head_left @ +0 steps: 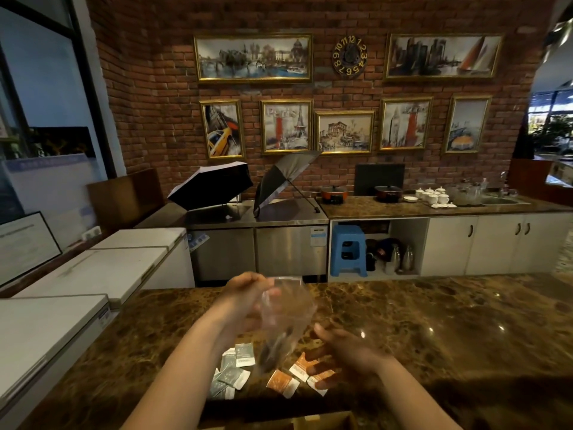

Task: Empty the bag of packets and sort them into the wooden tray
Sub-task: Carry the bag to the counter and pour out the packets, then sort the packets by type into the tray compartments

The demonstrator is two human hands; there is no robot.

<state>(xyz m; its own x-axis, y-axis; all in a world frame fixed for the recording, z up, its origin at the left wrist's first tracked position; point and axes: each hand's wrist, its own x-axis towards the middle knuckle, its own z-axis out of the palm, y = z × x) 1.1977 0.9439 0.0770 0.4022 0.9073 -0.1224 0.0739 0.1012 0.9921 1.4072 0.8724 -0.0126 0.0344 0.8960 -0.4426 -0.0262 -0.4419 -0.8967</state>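
Left hand (pixel 248 290) grip on bag (pixel 285 318), packets (pixel 235 367) near counter edge (pixel 279 412)

Worn on the head, wide-angle, looking forward and slightly down across the table (pixel 434 321); close above both forearms at lower centre, facing the brick wall (pixel 341 88) across the upper frame.

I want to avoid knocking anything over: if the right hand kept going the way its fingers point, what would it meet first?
Probably the clear plastic bag hanging from the left hand. The right hand is open, its fingers pointing left above the orange packets. Depth is unclear, so it might pass just under the bag.
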